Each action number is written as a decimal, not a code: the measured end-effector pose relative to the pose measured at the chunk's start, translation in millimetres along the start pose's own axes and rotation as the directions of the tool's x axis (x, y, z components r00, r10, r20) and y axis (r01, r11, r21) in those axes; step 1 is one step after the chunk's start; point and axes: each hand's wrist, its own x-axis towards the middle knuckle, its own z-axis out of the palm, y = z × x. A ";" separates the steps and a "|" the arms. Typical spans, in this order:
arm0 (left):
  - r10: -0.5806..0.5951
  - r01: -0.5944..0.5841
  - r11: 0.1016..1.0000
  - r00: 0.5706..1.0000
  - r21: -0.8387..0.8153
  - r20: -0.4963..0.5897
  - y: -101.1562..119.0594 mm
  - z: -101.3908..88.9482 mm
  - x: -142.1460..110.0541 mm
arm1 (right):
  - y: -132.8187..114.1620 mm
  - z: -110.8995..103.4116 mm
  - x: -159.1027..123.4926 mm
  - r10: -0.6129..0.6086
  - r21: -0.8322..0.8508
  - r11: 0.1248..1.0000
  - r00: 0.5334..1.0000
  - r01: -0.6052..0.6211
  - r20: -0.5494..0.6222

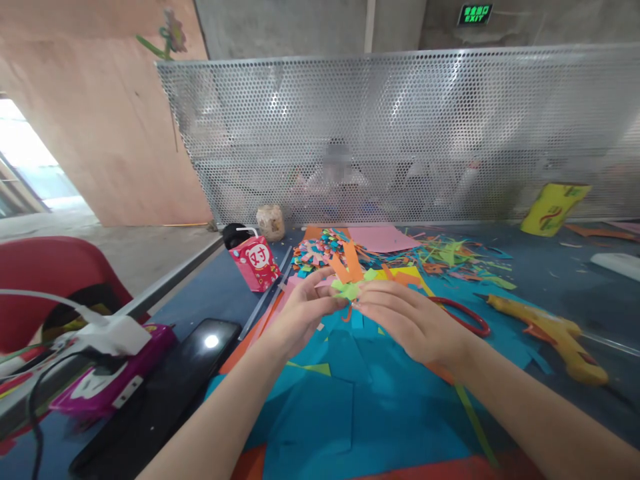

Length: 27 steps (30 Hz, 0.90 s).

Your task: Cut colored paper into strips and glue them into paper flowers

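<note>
My left hand and my right hand meet above the blue paper, fingertips closed on a small paper craft piece. It has light green folded strips, and orange paper stands up just behind it. Whether the orange part is joined to the green I cannot tell. My right fingers cover part of the piece. By my right wrist shows a red loop handle, seemingly of scissors, the rest hidden. Blue paper sheets lie under both hands.
A yellow glue gun lies at the right, a yellow can behind it. Paper scraps are heaped at the back before a perforated metal screen. A red drink carton, a phone and a purple power strip sit left.
</note>
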 end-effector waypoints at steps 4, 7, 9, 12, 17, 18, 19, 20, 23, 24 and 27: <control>-0.008 0.008 1.000 1.000 0.001 -0.008 2.0 0.8 -0.9 | -0.2 -1.7 0.7 0.005 -0.007 1.000 1.000 -0.005 0.000; -0.017 0.017 1.000 1.000 0.000 -0.017 3.0 1.8 -1.1 | -0.8 -2.5 1.2 0.005 0.001 1.000 1.000 -0.005 -0.001; -0.018 0.018 1.000 1.000 0.002 -0.020 3.3 2.6 -1.1 | -0.9 -2.3 1.2 0.008 0.005 1.000 1.000 -0.008 0.003; -0.023 0.023 1.000 1.000 0.009 -0.020 2.8 2.9 -1.2 | -0.7 -2.1 0.7 -0.001 0.014 1.000 1.000 0.001 0.001; -0.056 0.055 0.998 0.997 -0.031 -0.044 2.0 -0.2 -1.4 | -1.4 -2.6 -1.8 0.007 0.059 0.998 1.000 -0.006 -0.003; -0.069 0.066 0.996 0.996 -0.051 -0.052 2.4 -0.9 -1.4 | -1.5 -1.9 -2.7 0.037 0.084 0.996 0.999 -0.038 0.008; -0.080 0.076 0.995 0.995 -0.070 -0.066 3.1 -1.4 -1.2 | -1.5 -0.7 -3.7 0.089 0.125 0.988 0.996 -0.091 0.022; -0.087 0.081 0.994 0.993 -0.079 -0.084 4.1 -1.8 -0.9 | -1.3 1.1 -4.5 0.168 0.182 0.968 0.985 -0.173 0.045; -0.017 0.028 0.998 0.979 0.050 -0.204 7.3 -2.8 1.1 | 0.8 8.6 -5.6 0.528 0.418 0.755 0.846 -0.505 0.067; 0.057 -0.017 0.988 0.962 0.151 -0.266 8.3 -3.5 1.9 | 2.1 11.1 -5.3 0.653 0.506 0.629 0.755 -0.590 0.068; 0.362 -0.159 0.872 0.846 0.463 -0.391 10.8 -6.6 3.1 | 7.8 16.1 -3.5 0.870 0.711 0.228 0.467 -0.666 0.159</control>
